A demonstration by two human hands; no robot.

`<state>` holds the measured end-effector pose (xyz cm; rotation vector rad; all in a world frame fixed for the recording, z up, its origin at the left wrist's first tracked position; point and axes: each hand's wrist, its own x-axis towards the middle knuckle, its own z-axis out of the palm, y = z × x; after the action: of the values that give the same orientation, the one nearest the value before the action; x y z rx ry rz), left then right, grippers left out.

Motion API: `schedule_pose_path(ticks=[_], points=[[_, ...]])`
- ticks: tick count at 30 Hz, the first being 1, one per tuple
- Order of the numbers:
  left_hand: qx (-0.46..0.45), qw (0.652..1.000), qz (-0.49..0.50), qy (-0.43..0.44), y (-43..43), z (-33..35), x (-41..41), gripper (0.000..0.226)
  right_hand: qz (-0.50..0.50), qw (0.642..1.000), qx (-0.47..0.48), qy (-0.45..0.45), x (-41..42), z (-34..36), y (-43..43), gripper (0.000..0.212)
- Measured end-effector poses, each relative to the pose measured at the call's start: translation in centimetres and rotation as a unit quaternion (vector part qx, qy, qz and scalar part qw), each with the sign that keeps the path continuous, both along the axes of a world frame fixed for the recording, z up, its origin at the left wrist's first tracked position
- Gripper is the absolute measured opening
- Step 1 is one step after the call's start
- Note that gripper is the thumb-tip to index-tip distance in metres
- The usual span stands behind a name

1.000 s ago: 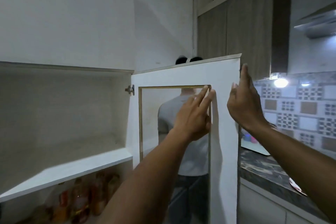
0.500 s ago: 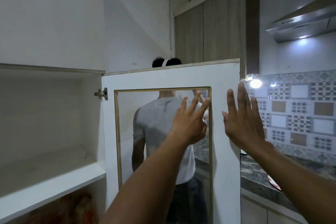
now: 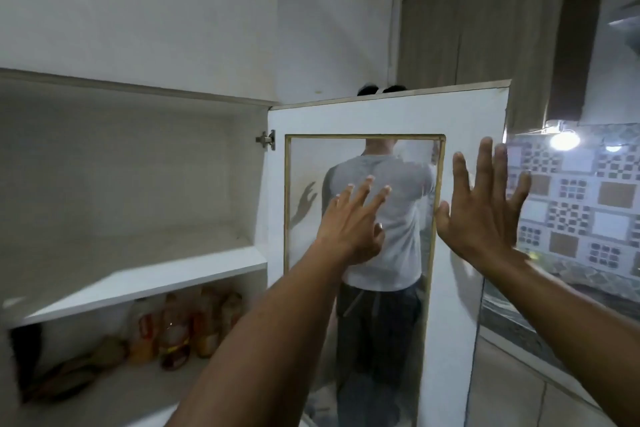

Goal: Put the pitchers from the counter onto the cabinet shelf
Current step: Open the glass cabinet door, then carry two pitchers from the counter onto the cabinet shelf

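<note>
Here both hands are empty, fingers spread wide: left hand [image 3: 349, 229] before the glass of the open cabinet door [image 3: 384, 114], right hand [image 3: 485, 215] at its free edge. Beyond, left of both hands, the bare cabinet shelf [image 3: 138, 279] runs crosswise, nearer the left hand. No pitchers show; the desk [image 3: 519, 322] lies low right.
</note>
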<state>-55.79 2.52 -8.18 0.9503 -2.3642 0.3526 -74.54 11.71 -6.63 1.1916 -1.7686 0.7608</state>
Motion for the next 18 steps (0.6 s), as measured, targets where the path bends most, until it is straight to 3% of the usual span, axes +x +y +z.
schedule_pose_path(ticks=[4, 7, 13, 18], points=[[0.048, 0.994, 0.097, -0.016, 1.7, -3.5, 9.6, 0.075, 0.145, 0.989, 0.043, 0.005, 7.6, -2.6, -1.1, 0.076], [0.08, 0.977, 0.197, -0.028, 3.1, -5.7, 18.5, 0.074, 0.249, 0.961, 0.121, -0.023, 15.6, -5.0, -2.6, 0.069], [0.15, 0.915, 0.374, -0.014, 8.4, -8.1, 38.2, 0.073, 0.429, 0.873, 0.23, -0.022, 34.0, -8.7, -4.8, 0.062], [0.156, 0.852, 0.5, 0.015, 15.7, -9.4, 53.5, 0.072, 0.53, 0.797, 0.291, 0.001, 50.7, -9.9, -4.6, 0.064]])
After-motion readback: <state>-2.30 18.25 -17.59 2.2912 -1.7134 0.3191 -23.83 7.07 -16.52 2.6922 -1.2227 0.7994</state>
